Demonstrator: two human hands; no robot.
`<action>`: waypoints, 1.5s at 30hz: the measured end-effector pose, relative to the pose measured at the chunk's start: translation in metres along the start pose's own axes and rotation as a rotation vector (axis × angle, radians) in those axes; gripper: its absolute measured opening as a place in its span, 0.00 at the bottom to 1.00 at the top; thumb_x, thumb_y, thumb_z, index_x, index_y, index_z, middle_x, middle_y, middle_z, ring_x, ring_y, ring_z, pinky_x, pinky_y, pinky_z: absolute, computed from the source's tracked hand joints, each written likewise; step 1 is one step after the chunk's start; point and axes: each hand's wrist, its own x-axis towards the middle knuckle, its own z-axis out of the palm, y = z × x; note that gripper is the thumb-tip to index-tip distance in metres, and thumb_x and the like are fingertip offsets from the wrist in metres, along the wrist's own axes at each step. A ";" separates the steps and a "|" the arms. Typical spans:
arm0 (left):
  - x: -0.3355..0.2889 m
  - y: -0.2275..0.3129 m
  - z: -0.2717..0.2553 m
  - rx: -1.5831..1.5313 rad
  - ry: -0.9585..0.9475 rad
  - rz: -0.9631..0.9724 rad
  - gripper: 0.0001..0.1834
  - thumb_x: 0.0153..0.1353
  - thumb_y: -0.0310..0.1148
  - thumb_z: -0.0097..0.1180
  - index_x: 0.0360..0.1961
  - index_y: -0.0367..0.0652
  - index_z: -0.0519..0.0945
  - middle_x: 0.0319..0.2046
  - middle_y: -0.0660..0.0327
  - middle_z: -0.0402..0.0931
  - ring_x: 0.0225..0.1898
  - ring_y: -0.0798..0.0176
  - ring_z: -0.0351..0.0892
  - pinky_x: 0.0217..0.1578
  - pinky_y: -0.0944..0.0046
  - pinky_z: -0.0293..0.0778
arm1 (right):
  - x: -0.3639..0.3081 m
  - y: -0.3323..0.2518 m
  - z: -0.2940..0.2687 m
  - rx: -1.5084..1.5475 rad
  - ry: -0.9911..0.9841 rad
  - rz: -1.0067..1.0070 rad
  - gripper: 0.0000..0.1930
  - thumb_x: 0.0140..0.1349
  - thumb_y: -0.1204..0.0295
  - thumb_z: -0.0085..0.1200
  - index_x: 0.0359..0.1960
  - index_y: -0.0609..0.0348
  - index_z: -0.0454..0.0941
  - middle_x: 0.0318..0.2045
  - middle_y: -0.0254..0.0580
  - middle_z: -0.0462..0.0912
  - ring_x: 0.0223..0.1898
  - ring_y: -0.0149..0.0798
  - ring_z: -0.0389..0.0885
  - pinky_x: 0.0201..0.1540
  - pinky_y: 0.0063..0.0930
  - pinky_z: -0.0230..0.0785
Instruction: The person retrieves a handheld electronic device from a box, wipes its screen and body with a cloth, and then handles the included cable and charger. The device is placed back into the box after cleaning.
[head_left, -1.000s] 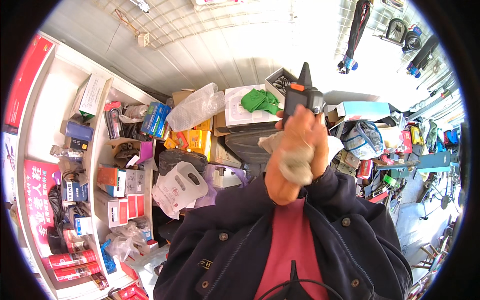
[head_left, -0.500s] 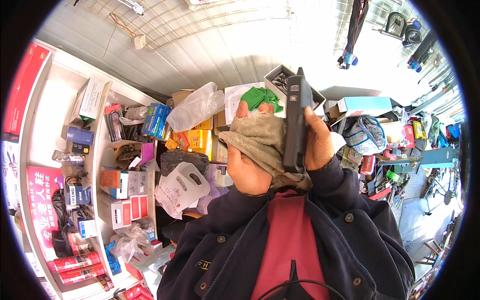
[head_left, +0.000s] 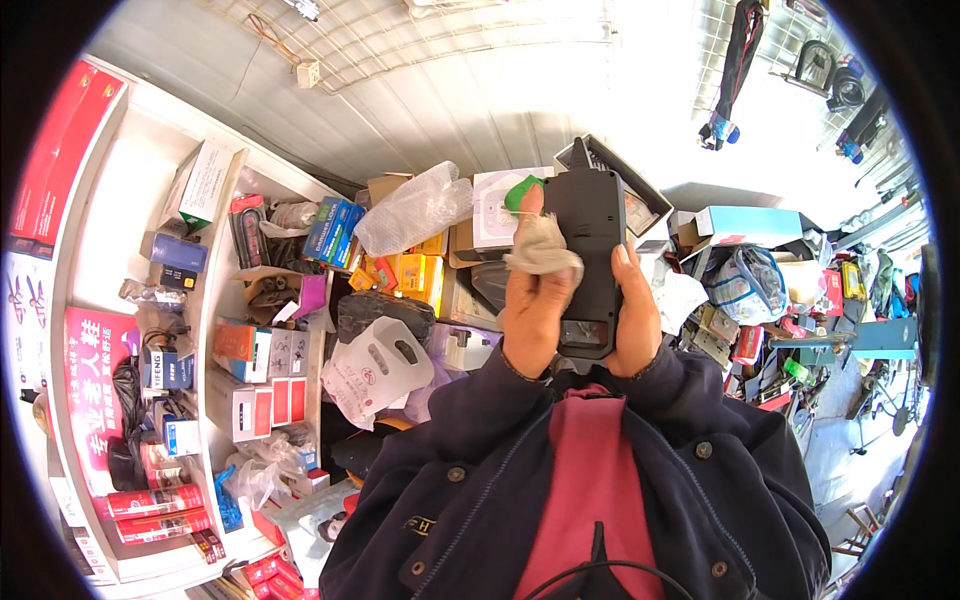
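Note:
Upright in front of my chest is a black handheld device (head_left: 585, 235), slab-shaped, with a short stub at its top and a small dark window near its lower end. My right hand (head_left: 638, 315) grips its right side, thumb along the edge. At the opposite edge my left hand (head_left: 530, 325) pinches a greyish-beige cloth (head_left: 545, 247) and presses it against the device. Most of the fingers behind the device and cloth are hidden. Just beyond the left fingertips shows a piece of green fabric (head_left: 522, 192).
Behind the device are an open grey box (head_left: 650, 205) and a white box (head_left: 490, 205). Bubble wrap (head_left: 415, 212), yellow boxes (head_left: 418, 280) and a white plastic bag (head_left: 370, 370) lie left of my arms. White shelving (head_left: 232, 200) with boxed goods lines the left; a clear blue-trimmed bag (head_left: 748, 285) is among clutter at right.
The device has turned from edge-on to show a broad face. My left hand has shifted right to its edge, and the cloth, spread out before, is now bunched up.

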 end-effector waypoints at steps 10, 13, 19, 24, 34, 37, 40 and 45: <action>0.016 -0.007 -0.017 -0.043 0.182 0.019 0.34 0.80 0.44 0.40 0.79 0.40 0.50 0.73 0.61 0.57 0.71 0.64 0.60 0.72 0.61 0.56 | -0.001 0.015 -0.008 -0.898 -0.111 -0.163 0.26 0.68 0.67 0.59 0.62 0.67 0.66 0.42 0.52 0.83 0.44 0.39 0.81 0.49 0.34 0.73; 0.022 0.002 -0.023 -0.151 0.209 0.029 0.34 0.80 0.49 0.38 0.79 0.43 0.51 0.74 0.57 0.57 0.70 0.59 0.63 0.72 0.58 0.58 | -0.004 0.013 -0.003 -0.852 -0.205 -0.239 0.26 0.66 0.68 0.60 0.62 0.68 0.65 0.39 0.55 0.83 0.40 0.44 0.83 0.44 0.36 0.74; 0.028 0.010 -0.029 -0.316 0.288 -0.091 0.31 0.82 0.50 0.31 0.79 0.47 0.55 0.73 0.56 0.61 0.70 0.58 0.65 0.71 0.55 0.61 | -0.005 0.018 0.005 -0.898 -0.156 -0.228 0.22 0.69 0.69 0.57 0.59 0.70 0.67 0.33 0.58 0.84 0.35 0.47 0.86 0.40 0.37 0.75; 0.019 -0.006 -0.030 -0.263 0.245 -0.111 0.31 0.82 0.49 0.31 0.76 0.42 0.59 0.72 0.57 0.64 0.71 0.58 0.65 0.73 0.57 0.58 | 0.011 0.026 0.000 -0.757 -0.089 -0.306 0.23 0.70 0.70 0.56 0.60 0.70 0.68 0.43 0.55 0.85 0.45 0.42 0.84 0.50 0.33 0.74; -0.030 -0.049 -0.030 -0.404 0.203 -0.392 0.31 0.81 0.50 0.38 0.76 0.43 0.59 0.72 0.59 0.62 0.74 0.59 0.59 0.73 0.56 0.54 | 0.042 0.020 -0.021 -0.682 0.039 -0.323 0.21 0.70 0.69 0.55 0.60 0.68 0.69 0.42 0.47 0.85 0.41 0.34 0.80 0.48 0.31 0.74; -0.015 -0.043 -0.043 -0.420 0.209 -0.202 0.32 0.80 0.51 0.38 0.77 0.46 0.57 0.71 0.58 0.63 0.72 0.59 0.60 0.72 0.55 0.56 | 0.036 0.022 -0.024 -0.869 0.016 -0.357 0.23 0.70 0.68 0.56 0.61 0.68 0.68 0.38 0.54 0.85 0.38 0.41 0.83 0.45 0.34 0.75; 0.010 -0.031 -0.057 -0.313 0.435 -0.090 0.33 0.80 0.52 0.37 0.76 0.44 0.57 0.64 0.55 0.71 0.66 0.57 0.69 0.68 0.54 0.63 | 0.025 0.027 -0.021 -1.038 -0.054 -0.234 0.31 0.66 0.67 0.59 0.68 0.68 0.63 0.42 0.65 0.84 0.46 0.56 0.86 0.49 0.40 0.75; 0.026 -0.024 -0.054 -0.351 0.399 -0.236 0.31 0.80 0.53 0.34 0.70 0.40 0.67 0.62 0.58 0.74 0.60 0.60 0.75 0.63 0.59 0.70 | 0.021 0.040 -0.008 -1.251 -0.317 -0.405 0.40 0.71 0.56 0.55 0.78 0.58 0.51 0.71 0.66 0.61 0.68 0.64 0.68 0.67 0.42 0.64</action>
